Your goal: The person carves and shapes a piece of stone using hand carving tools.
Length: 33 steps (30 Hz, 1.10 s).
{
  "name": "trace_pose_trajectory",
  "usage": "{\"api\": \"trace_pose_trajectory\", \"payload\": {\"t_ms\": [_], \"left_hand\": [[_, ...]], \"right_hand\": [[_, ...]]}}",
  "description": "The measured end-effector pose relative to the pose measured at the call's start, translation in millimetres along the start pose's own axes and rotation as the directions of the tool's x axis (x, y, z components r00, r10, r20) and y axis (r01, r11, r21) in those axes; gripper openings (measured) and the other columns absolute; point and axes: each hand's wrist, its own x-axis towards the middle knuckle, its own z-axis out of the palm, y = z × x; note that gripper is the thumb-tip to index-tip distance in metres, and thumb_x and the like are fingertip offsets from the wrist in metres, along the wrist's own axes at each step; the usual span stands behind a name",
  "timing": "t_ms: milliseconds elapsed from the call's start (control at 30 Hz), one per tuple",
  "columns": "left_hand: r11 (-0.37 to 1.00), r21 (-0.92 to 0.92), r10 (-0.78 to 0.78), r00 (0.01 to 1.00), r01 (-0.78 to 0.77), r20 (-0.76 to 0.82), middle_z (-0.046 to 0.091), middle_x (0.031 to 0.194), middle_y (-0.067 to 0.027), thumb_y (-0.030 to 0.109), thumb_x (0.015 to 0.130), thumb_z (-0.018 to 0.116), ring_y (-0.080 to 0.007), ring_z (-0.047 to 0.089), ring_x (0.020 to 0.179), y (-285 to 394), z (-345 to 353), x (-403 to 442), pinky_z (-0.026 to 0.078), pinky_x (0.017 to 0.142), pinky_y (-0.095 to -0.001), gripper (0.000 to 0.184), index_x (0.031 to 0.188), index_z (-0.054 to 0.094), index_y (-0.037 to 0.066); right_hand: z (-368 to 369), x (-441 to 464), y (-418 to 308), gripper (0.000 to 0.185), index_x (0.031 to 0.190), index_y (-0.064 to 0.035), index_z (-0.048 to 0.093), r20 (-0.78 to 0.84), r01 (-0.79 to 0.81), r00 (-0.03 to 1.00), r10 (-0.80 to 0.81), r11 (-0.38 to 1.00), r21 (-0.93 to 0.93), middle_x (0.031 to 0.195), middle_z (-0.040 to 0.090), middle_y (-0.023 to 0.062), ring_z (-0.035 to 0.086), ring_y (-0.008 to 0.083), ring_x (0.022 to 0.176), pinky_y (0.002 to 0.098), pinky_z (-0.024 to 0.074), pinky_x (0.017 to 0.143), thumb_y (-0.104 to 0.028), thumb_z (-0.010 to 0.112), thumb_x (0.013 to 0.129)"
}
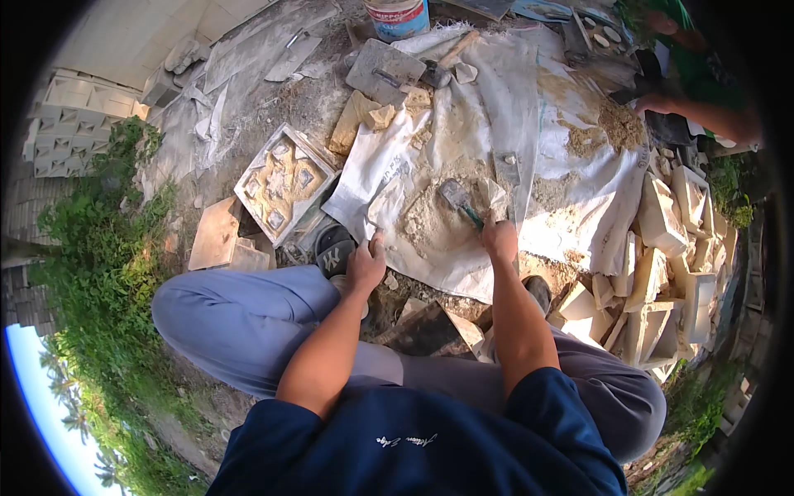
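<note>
A white woven sack [451,277] lies spread on the ground between my feet, with a heap of pale sandy powder [426,223] on it. My left hand [366,263] is closed on the sack's left edge, which is pulled up into a fold. On the other side, my right hand [499,240] is closed at a raised fold of the same sack. A small trowel [455,195] with a green handle rests in the powder, its handle end right beside my right fingers; whether they touch it I cannot tell.
Left of the sack is a square mould [284,183] with patterned sandy fill. Broken pale blocks [662,215] are piled at the right. A bucket [397,18], a flat board [382,70] and a hammer [438,73] lie beyond. Another person's arm [699,116] reaches in at upper right.
</note>
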Motion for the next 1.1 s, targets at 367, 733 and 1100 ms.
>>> {"api": "trace_pose_trajectory", "payload": {"t_ms": [367,733,1100], "left_hand": [[0.995,-0.028,-0.088,0.991,0.091,0.1,0.064,0.096,-0.0298,0.043,0.086,0.059,-0.0445,0.061,0.096,-3.6,-2.5,4.0,0.047,0.083,-0.0507,0.05,0.097,0.062,-0.005],[0.964,0.01,-0.265,0.96,0.267,-0.088,0.054,0.112,-0.0292,0.03,0.063,0.074,-0.0407,0.051,0.099,6.6,46.4,4.0,0.043,0.091,-0.0467,0.054,0.105,0.063,-0.002],[0.748,-0.517,-0.362,0.909,0.416,0.208,0.065,0.1,-0.0231,0.025,0.068,0.076,-0.0349,0.064,0.089,11.0,58.0,7.8,0.05,0.077,-0.0406,0.048,0.108,0.065,0.001]], "right_hand": [[-15.4,-38.7,7.3,0.06,0.086,-0.0071,0.071,0.202,0.276,0.951,-0.234,0.938,-0.211,0.087,0.068,0.021,0.065,0.0398,0.087,0.0467,0.0506,0.078,-0.065,0.054,0.083],[7.9,-78.8,18.8,0.068,0.101,0.0034,0.057,0.277,0.439,0.881,-0.383,0.88,-0.179,0.095,0.065,0.0278,0.063,0.0417,0.095,0.0471,0.0497,0.083,-0.057,0.072,0.073],[36.3,-107.4,62.4,0.101,0.134,0.0142,0.027,0.395,0.659,0.729,-0.559,0.728,-0.187,0.132,0.04,0.0384,0.05,0.0497,0.114,0.045,0.0456,0.095,-0.046,0.079,0.071]]}}
